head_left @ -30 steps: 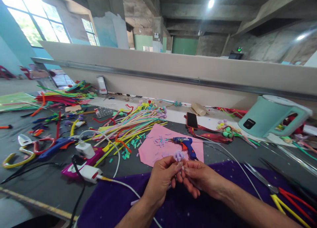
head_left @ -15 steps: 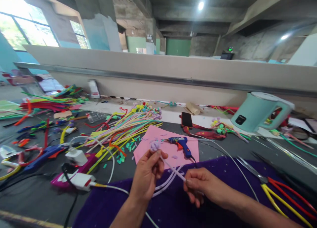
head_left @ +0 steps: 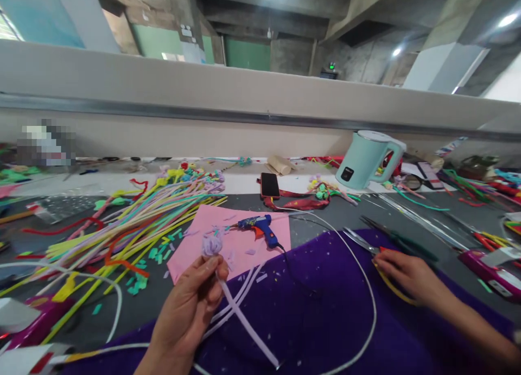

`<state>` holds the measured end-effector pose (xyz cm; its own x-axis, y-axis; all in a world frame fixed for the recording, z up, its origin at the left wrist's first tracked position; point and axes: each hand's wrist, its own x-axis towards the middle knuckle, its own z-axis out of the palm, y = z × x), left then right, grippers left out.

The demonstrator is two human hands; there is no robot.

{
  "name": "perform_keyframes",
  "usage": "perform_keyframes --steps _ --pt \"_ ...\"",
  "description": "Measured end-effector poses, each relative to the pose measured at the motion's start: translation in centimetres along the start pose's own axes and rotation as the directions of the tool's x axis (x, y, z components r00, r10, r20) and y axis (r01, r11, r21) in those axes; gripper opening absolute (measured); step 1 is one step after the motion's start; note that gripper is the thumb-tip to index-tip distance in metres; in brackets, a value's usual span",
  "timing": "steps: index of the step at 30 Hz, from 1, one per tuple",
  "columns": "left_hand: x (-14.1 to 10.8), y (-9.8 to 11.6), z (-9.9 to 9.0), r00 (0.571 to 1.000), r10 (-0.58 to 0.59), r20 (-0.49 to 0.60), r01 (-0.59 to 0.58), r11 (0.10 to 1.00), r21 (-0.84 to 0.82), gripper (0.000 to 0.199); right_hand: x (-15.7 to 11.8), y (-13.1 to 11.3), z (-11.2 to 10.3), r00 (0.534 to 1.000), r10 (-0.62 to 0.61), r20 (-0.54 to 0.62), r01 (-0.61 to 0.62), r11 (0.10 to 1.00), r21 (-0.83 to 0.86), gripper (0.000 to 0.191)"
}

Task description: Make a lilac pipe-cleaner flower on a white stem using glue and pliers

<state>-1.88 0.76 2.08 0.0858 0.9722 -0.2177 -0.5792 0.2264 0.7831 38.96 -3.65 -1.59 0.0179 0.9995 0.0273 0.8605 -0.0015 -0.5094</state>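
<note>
Pinched between the thumb and fingers of my left hand (head_left: 191, 296) is a lavender pipe-cleaner flower (head_left: 212, 245). Its curled head points up, and its long stem (head_left: 253, 327) slants down to the right over the purple cloth (head_left: 321, 321). At the right, my right hand (head_left: 413, 280) has its fingers closed over the red and yellow handles of the scissors (head_left: 360, 241), whose metal blades point away to the left. Just beyond the flower, a blue glue gun (head_left: 260, 227) lies on a pink sheet (head_left: 280, 223) among small lavender scraps.
A bundle of coloured pipe cleaners (head_left: 142, 217) lies at the left, with green scraps (head_left: 160, 250) beside it. Further back are a phone (head_left: 269, 185) and a mint kettle (head_left: 364, 160). A white cable (head_left: 368, 288) loops across the cloth. Dark-handled pliers (head_left: 401, 236) lie behind the scissors.
My right hand has let go of the flower's stem and moved right onto the scissors' handles. My left hand still holds the flower. The view has turned to the right.
</note>
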Motion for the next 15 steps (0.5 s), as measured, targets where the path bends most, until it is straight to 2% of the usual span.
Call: perform_keyframes --steps 3,5,7,11,15 --pt "0.0 -0.2 0.3 1.0 -0.022 -0.021 0.023 0.999 0.033 0.017 -0.1 6.3 -2.0 0.966 0.209 -0.152 -0.234 0.957 -0.173 0.035" --pt "0.0 -0.2 0.4 0.998 -0.046 -0.031 0.048 0.998 0.05 0.018 0.0 9.2 -2.8 0.937 0.218 -0.274 -0.294 0.914 -0.279 0.036" --pt "0.1 -0.2 0.5 0.996 -0.078 -0.034 0.08 0.995 0.063 0.019 0.6 11.2 -3.3 0.928 0.186 -0.322 -0.296 0.894 -0.337 0.036" --pt "0.3 -0.2 0.5 0.996 -0.074 -0.04 0.077 0.995 0.071 0.02 2.5 13.0 -3.9 0.929 0.16 -0.334 -0.278 0.897 -0.344 0.035" --pt "0.2 -0.2 0.3 0.999 -0.016 -0.034 0.019 0.997 0.072 0.019 3.5 12.5 -4.5 0.925 0.131 -0.358 -0.242 0.928 -0.284 0.022"
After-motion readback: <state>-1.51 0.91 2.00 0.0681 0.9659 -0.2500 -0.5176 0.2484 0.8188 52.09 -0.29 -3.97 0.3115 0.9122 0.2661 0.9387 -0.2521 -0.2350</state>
